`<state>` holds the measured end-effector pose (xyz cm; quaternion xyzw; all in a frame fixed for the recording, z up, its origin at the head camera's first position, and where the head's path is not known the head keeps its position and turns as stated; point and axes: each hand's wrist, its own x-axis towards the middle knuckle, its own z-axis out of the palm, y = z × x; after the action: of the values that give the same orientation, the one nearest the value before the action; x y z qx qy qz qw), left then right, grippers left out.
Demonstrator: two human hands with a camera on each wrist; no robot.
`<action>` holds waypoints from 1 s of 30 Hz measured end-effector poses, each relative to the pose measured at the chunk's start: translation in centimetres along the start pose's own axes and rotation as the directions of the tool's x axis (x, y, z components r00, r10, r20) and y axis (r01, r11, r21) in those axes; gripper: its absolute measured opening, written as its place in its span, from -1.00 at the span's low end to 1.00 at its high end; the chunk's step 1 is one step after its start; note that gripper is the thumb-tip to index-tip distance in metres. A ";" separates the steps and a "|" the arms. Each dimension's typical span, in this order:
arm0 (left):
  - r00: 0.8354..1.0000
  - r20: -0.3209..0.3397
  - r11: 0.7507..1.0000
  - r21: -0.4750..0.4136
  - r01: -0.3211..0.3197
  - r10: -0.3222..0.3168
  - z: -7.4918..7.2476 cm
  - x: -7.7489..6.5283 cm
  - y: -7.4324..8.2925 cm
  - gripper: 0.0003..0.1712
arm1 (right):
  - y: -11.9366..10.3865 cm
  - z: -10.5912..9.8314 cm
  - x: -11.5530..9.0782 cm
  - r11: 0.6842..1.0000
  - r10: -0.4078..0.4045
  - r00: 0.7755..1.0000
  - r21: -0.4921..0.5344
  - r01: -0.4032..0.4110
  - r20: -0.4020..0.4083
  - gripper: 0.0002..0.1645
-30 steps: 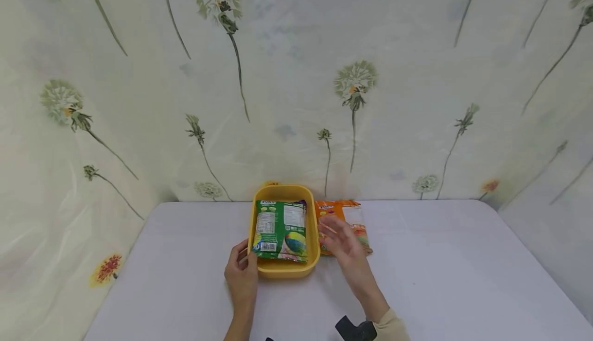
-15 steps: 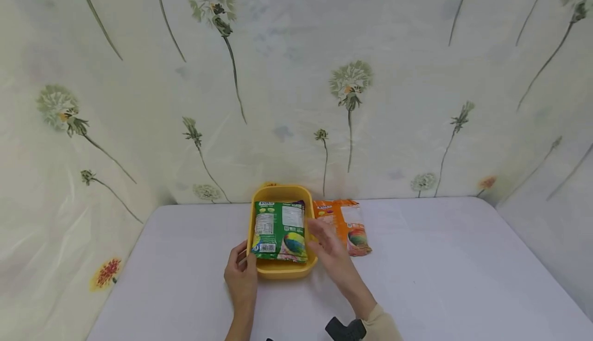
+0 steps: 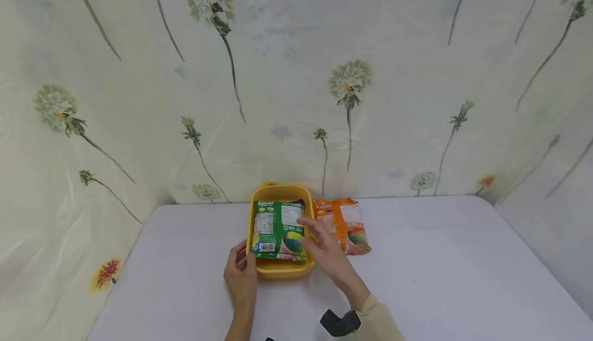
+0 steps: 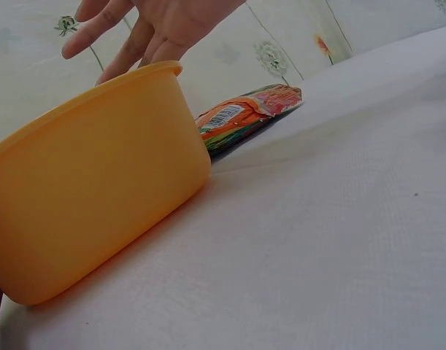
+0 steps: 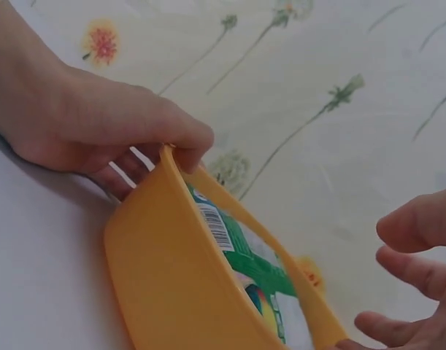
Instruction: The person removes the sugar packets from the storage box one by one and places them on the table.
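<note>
A yellow plastic tub (image 3: 280, 270) stands on the white table. Inside it lies a green snack packet (image 3: 278, 230), barcode side up, with a purple edge peeking out at its upper right corner. My left hand (image 3: 241, 282) grips the tub's near left side; in the right wrist view the thumb (image 5: 190, 138) hooks over the rim while the fingers stay outside. Above the tub's right rim hovers my right hand (image 3: 330, 256), fingers spread and loosely bent, holding nothing. Just right of the tub lies an orange snack packet (image 3: 356, 235), partly overlapped by the right hand in the head view.
The white table (image 3: 440, 269) spreads to both sides of the tub. Close behind the tub hangs a pale curtain (image 3: 282, 161) printed with dandelions. A dark device (image 3: 340, 323) sits at the right wrist, by the beige sleeve.
My right hand has moved left, from over the orange packet to over the tub's right rim and the green packet's edge. The left hand keeps its grip in place.
</note>
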<state>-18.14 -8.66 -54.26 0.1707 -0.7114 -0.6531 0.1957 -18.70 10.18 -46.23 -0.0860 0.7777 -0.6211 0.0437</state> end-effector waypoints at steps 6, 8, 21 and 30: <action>1.000 -0.010 1.000 -0.004 -0.004 0.004 -0.2 0.1 0.1 -0.62 | -0.4 0.7 0.5 0.999 0.047 0.999 -0.026 -0.048 -0.011 -0.59; 1.000 -0.008 1.000 0.000 0.001 -0.001 -0.2 0.1 0.1 -0.62 | -0.5 0.9 0.7 0.997 0.074 0.997 -0.030 -0.074 -0.004 -0.59; 1.000 0.000 1.000 0.003 -0.010 0.010 0.0 0.1 0.1 -0.62 | -0.8 1.2 1.2 0.990 0.129 0.991 -0.060 -0.127 0.030 -0.56; 1.000 -0.001 1.000 0.012 0.010 -0.010 0.0 -0.1 0.1 -0.63 | -0.7 1.6 1.8 0.979 0.181 0.982 -0.104 -0.175 0.056 -0.52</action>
<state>-18.04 -8.64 -54.20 0.1760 -0.7143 -0.6496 0.1918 -20.11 8.15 -45.87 -0.0383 0.8101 -0.5726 0.1201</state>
